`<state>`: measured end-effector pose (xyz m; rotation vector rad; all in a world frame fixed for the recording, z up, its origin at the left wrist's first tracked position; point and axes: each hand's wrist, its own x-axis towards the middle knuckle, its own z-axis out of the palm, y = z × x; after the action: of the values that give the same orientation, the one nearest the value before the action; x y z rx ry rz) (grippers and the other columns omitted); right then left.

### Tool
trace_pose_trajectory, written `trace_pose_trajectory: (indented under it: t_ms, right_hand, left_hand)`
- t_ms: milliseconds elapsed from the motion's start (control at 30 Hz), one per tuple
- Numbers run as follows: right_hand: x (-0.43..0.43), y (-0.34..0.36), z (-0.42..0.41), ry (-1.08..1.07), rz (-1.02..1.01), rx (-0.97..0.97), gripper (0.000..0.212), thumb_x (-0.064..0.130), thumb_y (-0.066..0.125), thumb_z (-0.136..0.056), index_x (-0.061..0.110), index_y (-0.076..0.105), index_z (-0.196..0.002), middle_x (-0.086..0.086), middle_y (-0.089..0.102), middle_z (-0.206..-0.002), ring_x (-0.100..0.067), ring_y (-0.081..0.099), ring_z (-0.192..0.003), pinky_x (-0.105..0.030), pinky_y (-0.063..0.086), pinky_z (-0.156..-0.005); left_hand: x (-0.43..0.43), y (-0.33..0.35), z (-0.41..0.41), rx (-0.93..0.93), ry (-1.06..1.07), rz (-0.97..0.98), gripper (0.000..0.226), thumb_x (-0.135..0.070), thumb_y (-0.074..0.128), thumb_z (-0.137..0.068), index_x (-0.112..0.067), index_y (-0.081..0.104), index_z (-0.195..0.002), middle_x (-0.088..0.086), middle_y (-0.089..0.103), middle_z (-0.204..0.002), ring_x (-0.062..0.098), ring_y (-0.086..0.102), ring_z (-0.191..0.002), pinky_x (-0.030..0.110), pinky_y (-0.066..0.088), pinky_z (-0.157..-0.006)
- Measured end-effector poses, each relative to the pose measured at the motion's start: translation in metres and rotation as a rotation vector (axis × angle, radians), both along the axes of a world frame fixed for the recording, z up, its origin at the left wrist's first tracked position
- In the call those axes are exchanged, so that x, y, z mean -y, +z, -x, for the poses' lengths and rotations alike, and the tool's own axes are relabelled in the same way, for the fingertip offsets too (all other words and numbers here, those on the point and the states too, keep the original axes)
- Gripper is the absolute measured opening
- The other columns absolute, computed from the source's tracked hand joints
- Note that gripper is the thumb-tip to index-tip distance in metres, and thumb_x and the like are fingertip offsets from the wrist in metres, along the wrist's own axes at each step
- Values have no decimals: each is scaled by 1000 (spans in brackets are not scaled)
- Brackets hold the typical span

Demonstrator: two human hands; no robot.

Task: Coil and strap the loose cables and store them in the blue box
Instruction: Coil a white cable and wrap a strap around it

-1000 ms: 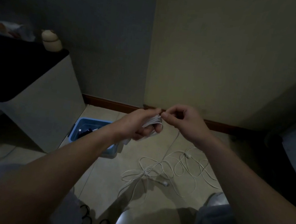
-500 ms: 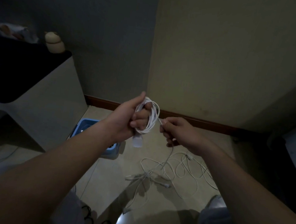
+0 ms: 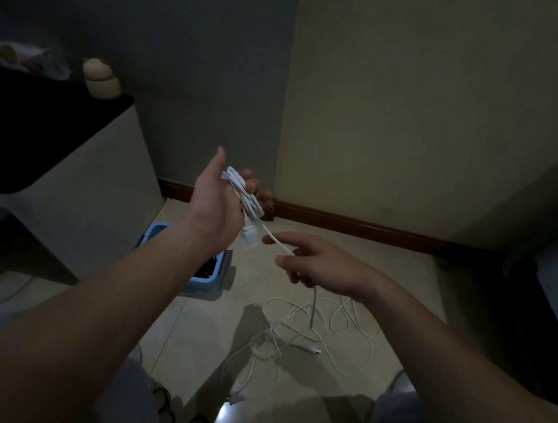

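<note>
Left hand point(image 3: 215, 201) gripped a tight coil point(image 3: 245, 195) of thin white cable, right hand point(image 3: 321, 265) pinching the tail point(image 3: 276, 243). The slack point(image 3: 338, 324) sprawled tangled on open floor point(image 3: 352, 253), blue box point(image 3: 224, 274) just beside the cabinet point(image 3: 74, 210).

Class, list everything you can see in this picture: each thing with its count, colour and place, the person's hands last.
white cable: at least one, white, coiled in the left hand, remainder tangled on the floor
plug: one, white, hanging below the coil
blue box: one, blue, on the floor beside the cabinet, partly behind the left forearm
cabinet: one, pale with black top, left
rounded object: one, beige, on the cabinet
black loops: several, black, floor at bottom edge
skirting board: one, brown, along the wall
left hand: holds the coil
right hand: pinches the cable
</note>
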<state>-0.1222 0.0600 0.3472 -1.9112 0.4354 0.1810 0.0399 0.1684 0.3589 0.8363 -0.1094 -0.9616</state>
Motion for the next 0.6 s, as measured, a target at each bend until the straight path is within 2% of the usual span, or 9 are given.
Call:
trace_pose_trajectory:
  t_ms: [100,167,233,300,400,467,500,533,600]
  right_hand:
    - [-2,3,1,6,-60,3,31,22,57,-100,33,64,-128,-4,50,-72,-15,50,-66,-33,50,-67]
    - [-2,3,2,-25,-27,47,24,19,58,-100,25,70,-119,-1,51,-68,-16,50,-64,-35,52,-63]
    - [-3,3,0,-71,35,124,21,15,59,-98,20,75,-110,8,56,-60,-11,48,-55,-29,45,-54]
    - [-6,4,-3,-109,65,192,21,14,60,-97,26,76,-101,10,60,-58,-8,46,-51,-27,38,-52]
    - [-6,5,-4,-153,79,266,19,14,62,-95,26,77,-90,10,63,-60,-5,47,-51,-24,39,-53]
    - [-5,5,-4,-184,106,277,17,17,62,-95,16,76,-86,11,60,-59,-6,49,-54,-25,42,-54]
    - [-3,4,-4,-200,128,275,18,17,61,-95,16,74,-83,12,58,-59,-7,50,-55,-28,44,-56]
    - [-2,3,-4,-212,160,272,22,17,60,-96,20,72,-79,14,57,-58,-7,50,-55,-31,45,-58]
    - [1,2,-5,-210,272,278,27,17,59,-96,28,66,-72,22,57,-56,-2,49,-53,-29,43,-59]
  left_hand:
    - [5,-3,-4,37,91,-101,54,-61,46,-94,-8,55,-97,1,49,-64,18,53,-64,31,56,-62]
    - [8,-5,-3,101,109,-189,51,-59,46,-96,-8,56,-96,2,48,-60,20,54,-60,31,54,-61]
    - [10,-5,2,198,83,-299,50,-56,43,-99,-8,55,-101,2,49,-56,23,56,-60,34,50,-68]
    - [11,-6,11,339,32,-391,50,-53,38,-102,-6,52,-110,3,48,-57,22,55,-61,33,47,-67]
    - [14,-8,29,461,-63,-450,48,-48,36,-104,-3,48,-114,11,46,-72,17,47,-60,19,44,-50]
    - [16,-9,37,503,-200,-492,63,-53,31,-104,4,48,-125,22,55,-88,24,58,-72,25,50,-61]
    - [16,-9,38,542,-270,-508,68,-55,28,-103,5,49,-126,22,60,-91,26,61,-76,31,51,-66]
    - [14,-11,38,593,-337,-510,70,-59,24,-102,2,54,-117,16,61,-83,23,59,-69,32,47,-63]
    - [10,-13,36,696,-462,-485,70,-65,18,-100,-8,55,-82,6,49,-63,16,44,-53,33,35,-57]
